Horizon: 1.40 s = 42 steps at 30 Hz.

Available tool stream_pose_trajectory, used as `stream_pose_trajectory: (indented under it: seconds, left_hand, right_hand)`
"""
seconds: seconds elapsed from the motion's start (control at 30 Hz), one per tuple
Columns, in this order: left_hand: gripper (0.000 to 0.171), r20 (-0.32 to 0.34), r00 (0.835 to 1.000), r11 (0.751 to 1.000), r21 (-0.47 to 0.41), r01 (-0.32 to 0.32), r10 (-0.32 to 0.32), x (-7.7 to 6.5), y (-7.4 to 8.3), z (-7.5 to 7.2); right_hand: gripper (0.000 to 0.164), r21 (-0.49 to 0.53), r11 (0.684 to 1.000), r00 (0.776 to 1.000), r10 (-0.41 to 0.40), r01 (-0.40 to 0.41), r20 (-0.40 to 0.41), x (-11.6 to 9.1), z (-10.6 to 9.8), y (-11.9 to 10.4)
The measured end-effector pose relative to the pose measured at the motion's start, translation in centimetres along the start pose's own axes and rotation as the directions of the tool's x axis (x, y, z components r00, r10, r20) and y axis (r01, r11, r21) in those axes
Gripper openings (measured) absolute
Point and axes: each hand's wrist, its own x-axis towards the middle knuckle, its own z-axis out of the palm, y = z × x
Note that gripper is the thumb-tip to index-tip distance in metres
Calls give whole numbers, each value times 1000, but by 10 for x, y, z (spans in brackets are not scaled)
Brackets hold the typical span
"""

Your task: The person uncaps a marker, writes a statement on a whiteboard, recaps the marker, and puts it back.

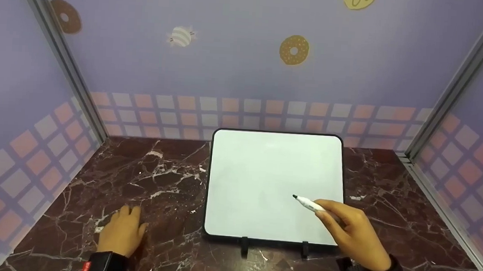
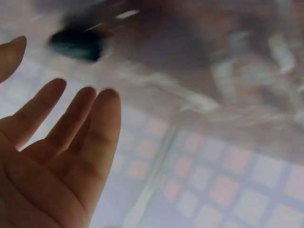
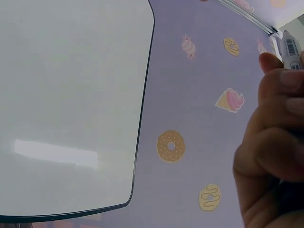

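A white marker [image 1: 307, 203] with a bare black tip is pinched between the thumb and fingers of my right hand [image 1: 353, 232]. Its tip points up and left, in front of the lower right part of a whiteboard [image 1: 264, 174]; whether it touches the surface I cannot tell. The board has a black frame, looks blank and leans back on a stand with two black feet [image 1: 244, 246]. In the right wrist view, one end of the marker [image 3: 290, 50] shows above the curled fingers. Left of the board, my left hand [image 1: 121, 231] is low over the tabletop, its fingers extended, with nothing visibly held.
The dark red marbled tabletop [image 1: 171, 190] meets a purple back wall [image 1: 237, 68] printed with sweets and tiles. Metal corner posts [image 1: 67, 66] flank it. A blurred dark oval shape [image 2: 76, 45] appears beyond the fingers in the left wrist view.
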Motion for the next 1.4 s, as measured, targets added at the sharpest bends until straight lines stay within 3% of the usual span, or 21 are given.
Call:
stream_pose_trajectory:
  seconds: [0.07, 0.2, 0.27, 0.33, 0.4, 0.57, 0.63, 0.7, 0.77, 0.83, 1.07, 1.2, 1.3, 1.4]
  left_hand:
    - [47, -88, 994, 998, -13, -67, 66, -2, 17, -8]
    - [50, -209, 958, 975, -59, -213, 197, -6, 57, -26]
    - [50, -254, 933, 955, -85, -285, 256, -9, 79, -34]
    - [50, -314, 895, 926, -101, -363, 317, -12, 101, -41]
    - [49, -400, 833, 886, -100, -453, 381, -15, 122, -47]
    - [50, -599, 631, 767, -42, -640, 494, -24, 167, -53]
    - [51, -622, 594, 737, -40, -675, 510, -26, 180, -54]
    - [52, -625, 584, 724, -44, -689, 518, -27, 189, -53]
    - [53, -620, 585, 722, -44, -691, 522, -26, 195, -51]
    - [55, -610, 592, 728, -37, -684, 526, -25, 199, -49]
    - [72, -598, 579, 748, 54, -661, 554, -25, 205, -39]
    - [73, -582, 589, 754, 67, -653, 561, -28, 206, -35]
    - [71, -575, 573, 738, 81, -670, 584, -30, 210, -32]
    - [68, -579, 536, 710, 110, -695, 614, -30, 215, -26]
  right_hand:
    - [34, -8, 1000, 1000, 23, -22, 16, 1, 1, -1]
    - [32, -13, 999, 998, 43, -42, 36, 3, 5, -6]
    - [31, -7, 1000, 999, 29, -29, 30, 5, 6, -11]
    - [30, -5, 1000, 1000, 16, -16, 23, 7, 7, -17]
    - [28, -6, 1000, 1000, 12, -12, 22, 9, 9, -21]
    - [25, -19, 1000, 997, 21, -19, 72, 6, 17, -14]
    - [25, -21, 999, 995, 28, -26, 94, 4, 21, -9]
    - [25, -22, 999, 994, 40, -38, 105, 1, 24, -6]
    - [25, -23, 999, 993, 48, -46, 110, 0, 27, -5]
    - [24, -22, 998, 992, 57, -55, 116, 0, 31, -6]
    - [20, -50, 996, 981, 84, -76, 176, 1, 45, -10]
    - [18, -102, 993, 977, 82, -63, 196, 1, 53, -9]
    - [18, -132, 990, 974, 80, -52, 212, -1, 59, -9]
    - [18, -167, 985, 970, 72, -33, 234, -2, 64, -9]
